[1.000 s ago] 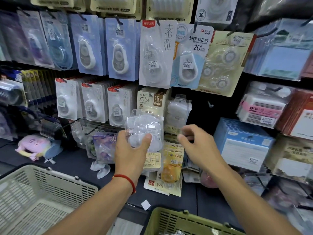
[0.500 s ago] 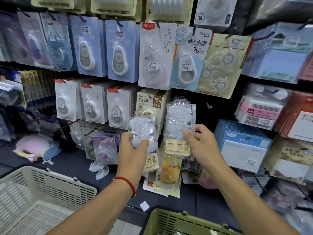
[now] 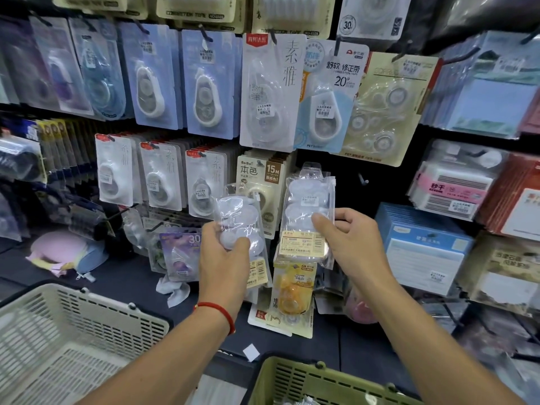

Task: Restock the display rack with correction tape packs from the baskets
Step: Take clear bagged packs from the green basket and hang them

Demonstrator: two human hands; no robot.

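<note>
My left hand (image 3: 223,263) grips a clear bag of white correction tapes (image 3: 238,220) in front of the display rack (image 3: 365,176). My right hand (image 3: 349,244) pinches a second clear pack of white correction tapes (image 3: 306,206) by its lower right side, holding it upright beside the brown-label pack (image 3: 257,173). A bare hook (image 3: 362,180) juts from the dark rack just right of that pack. Below are a white basket (image 3: 73,331) at lower left and a green basket (image 3: 306,381) at bottom centre.
Rows of hanging correction tape packs (image 3: 210,83) fill the rack above and to the left. Blue boxes (image 3: 420,247) and sticky-note packs (image 3: 455,185) crowd the right side. A yellow tape pack (image 3: 292,290) and a purple pack (image 3: 179,252) lean on the dark shelf (image 3: 117,276).
My right hand has taken hold of a second clear pack and lifted it upright toward the rack. My left hand has raised its pack slightly.
</note>
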